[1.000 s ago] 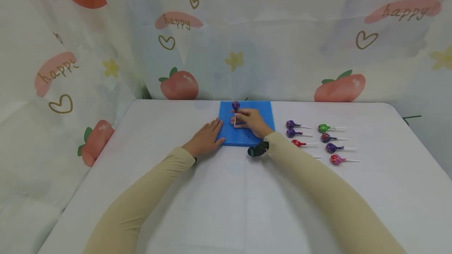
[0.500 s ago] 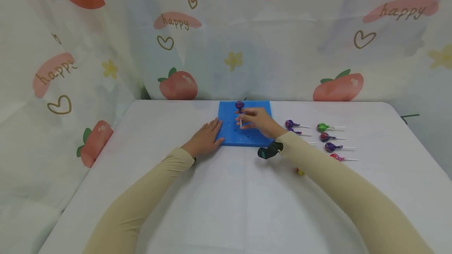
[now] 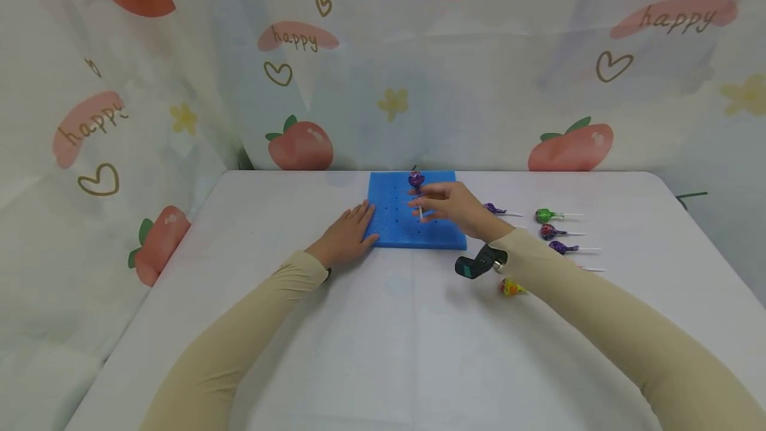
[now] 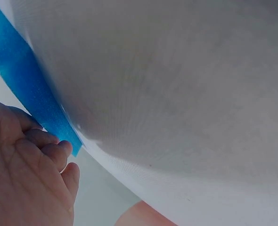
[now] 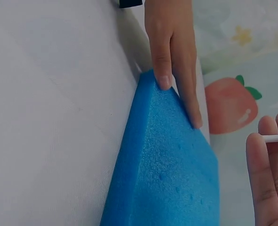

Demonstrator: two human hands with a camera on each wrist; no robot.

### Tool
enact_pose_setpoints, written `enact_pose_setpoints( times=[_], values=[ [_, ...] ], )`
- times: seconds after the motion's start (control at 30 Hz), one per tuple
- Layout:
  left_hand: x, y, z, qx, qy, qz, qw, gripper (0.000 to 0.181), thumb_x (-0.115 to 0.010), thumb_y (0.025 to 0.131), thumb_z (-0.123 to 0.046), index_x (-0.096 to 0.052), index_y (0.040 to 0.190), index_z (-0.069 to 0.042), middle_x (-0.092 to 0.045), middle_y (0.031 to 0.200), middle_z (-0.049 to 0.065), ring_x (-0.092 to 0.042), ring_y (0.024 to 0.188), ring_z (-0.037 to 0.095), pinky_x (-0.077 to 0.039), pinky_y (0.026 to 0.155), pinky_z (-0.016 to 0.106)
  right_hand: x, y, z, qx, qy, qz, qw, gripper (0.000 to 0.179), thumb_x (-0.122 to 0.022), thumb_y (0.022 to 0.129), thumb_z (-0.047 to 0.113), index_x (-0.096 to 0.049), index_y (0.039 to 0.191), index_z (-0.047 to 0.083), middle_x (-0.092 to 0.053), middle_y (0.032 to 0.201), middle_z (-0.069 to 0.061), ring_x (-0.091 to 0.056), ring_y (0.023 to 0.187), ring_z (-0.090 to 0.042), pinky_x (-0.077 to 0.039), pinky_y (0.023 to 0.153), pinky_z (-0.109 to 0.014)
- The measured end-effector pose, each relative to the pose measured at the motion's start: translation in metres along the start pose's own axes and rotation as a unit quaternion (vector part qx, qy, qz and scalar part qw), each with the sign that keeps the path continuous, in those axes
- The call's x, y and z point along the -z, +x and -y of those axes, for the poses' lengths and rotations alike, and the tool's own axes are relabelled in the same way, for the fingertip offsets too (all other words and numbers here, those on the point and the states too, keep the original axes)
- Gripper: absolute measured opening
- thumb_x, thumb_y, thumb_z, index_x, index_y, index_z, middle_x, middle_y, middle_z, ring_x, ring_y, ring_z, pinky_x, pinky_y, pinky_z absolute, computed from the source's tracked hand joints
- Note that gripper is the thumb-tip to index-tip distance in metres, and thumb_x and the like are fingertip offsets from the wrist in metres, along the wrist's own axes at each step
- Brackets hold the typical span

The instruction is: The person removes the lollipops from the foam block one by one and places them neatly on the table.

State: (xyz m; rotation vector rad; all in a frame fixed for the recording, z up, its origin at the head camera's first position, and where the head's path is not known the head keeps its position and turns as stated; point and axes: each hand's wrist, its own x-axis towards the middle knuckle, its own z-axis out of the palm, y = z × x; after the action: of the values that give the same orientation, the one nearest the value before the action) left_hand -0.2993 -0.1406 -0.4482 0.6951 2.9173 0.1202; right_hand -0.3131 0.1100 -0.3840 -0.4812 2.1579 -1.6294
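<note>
A blue foam board [image 3: 395,231] dotted with small holes lies at the far side of the table. My left hand [image 3: 344,237] rests along its left edge with the fingers straight; the left wrist view shows the fingers [image 4: 44,141] against the board's side. Over the board, my right hand [image 3: 457,208] pinches a purple-wrapped lollipop [image 3: 415,180] by its white stick, candy end up. In the right wrist view the stick [image 5: 275,138] runs between thumb and fingers, apart from the foam; the candy is out of that view.
Several wrapped lollipops lie right of the board, among them a green one [image 3: 544,215], a purple one [image 3: 561,247] and a yellow one [image 3: 510,287]. My right sleeve [image 3: 574,291] covers others. A printed cloth [image 3: 479,85] hangs behind the table.
My right hand has moved to the right across the board, carrying the upright lollipop. The left hand stays at the board's left edge.
</note>
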Motion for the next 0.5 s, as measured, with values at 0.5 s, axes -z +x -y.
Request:
enact_pose_setpoints(
  times=[0.5],
  values=[
    [0.003, -0.002, -0.002, -0.001, -0.001, 0.001, 1.0, 0.067, -0.036, 0.1, -0.04, -0.014, 0.15, 0.001, -0.011, 0.158, 0.018, -0.014, 0.147, 0.029, -0.015, 0.12, 0.042, 0.03, -0.037, 0.006, 0.006, -0.073, -0.012, 0.9972, 0.042, -0.057, 0.094, 0.018, -0.051, 0.13, -0.002, -0.063, 0.12, -0.023, -0.067, 0.102, -0.03, -0.055, 0.085, -0.038]
  ],
)
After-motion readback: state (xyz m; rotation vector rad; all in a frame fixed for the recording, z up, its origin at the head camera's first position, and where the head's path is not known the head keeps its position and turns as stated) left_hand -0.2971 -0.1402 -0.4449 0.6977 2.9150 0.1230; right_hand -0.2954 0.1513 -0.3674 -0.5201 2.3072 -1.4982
